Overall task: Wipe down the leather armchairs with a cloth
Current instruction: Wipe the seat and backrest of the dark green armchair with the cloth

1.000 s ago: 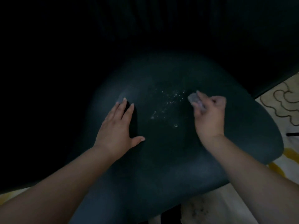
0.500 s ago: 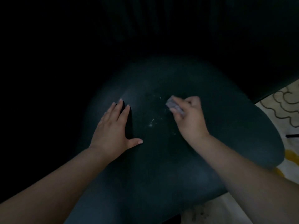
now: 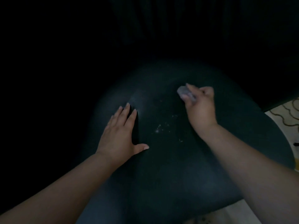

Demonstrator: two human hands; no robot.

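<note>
Cloth (image 3: 186, 93) position has changed: a second ago my right hand (image 3: 200, 109) held it near the middle of the armchair seat (image 3: 169, 167), beside the pale specks (image 3: 161, 128); half a second ago it sat lower and further left, over them. I now hold it up toward the seat's far right, well clear of the specks, fingers curled round the small grey wad and pressing it to the leather. My left hand (image 3: 120, 136) remains flat on the seat, fingers straight, thumb spread. Patterned rug (image 3: 289, 117) shows at right.
</note>
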